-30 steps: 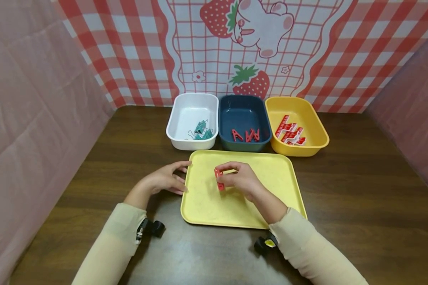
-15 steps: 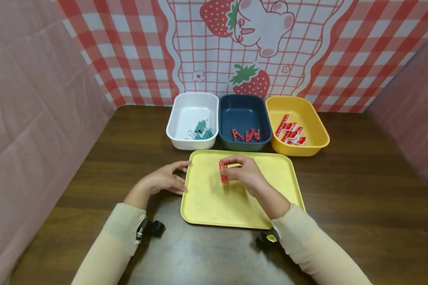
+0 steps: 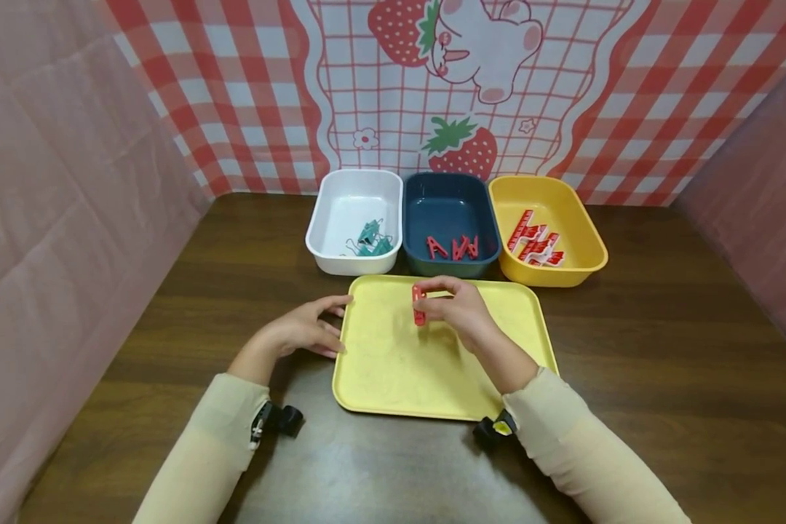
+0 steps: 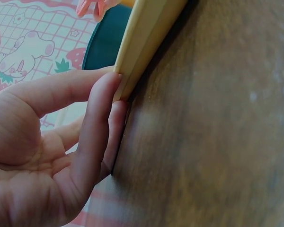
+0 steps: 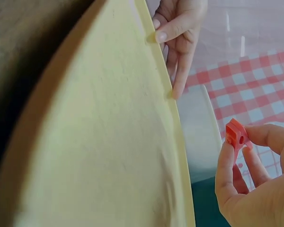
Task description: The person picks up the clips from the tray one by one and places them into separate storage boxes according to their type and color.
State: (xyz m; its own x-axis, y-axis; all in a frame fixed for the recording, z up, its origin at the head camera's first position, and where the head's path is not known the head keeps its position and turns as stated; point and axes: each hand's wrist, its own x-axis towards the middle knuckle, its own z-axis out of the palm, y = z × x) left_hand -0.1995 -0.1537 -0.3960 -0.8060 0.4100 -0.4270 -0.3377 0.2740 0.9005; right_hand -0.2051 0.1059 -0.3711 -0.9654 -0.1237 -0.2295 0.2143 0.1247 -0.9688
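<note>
My right hand pinches a red plastic clothespin between thumb and fingers, held above the yellow tray. In the right wrist view the clothespin shows its end, with a small hole in its side. At the tray's left side is my left hand, its fingertips touching the rim. The left wrist view shows those fingers against the outside of the tray's edge, fairly straight.
Behind the tray stand a white bin with teal binder clips, a dark blue bin with several red clothespins, and a yellow bin with red-and-white pieces. A checkered cloth hangs behind.
My right hand has moved away from me and slightly right over the tray, carrying the clothespin toward the bins. My left hand has stayed at the tray's rim.
</note>
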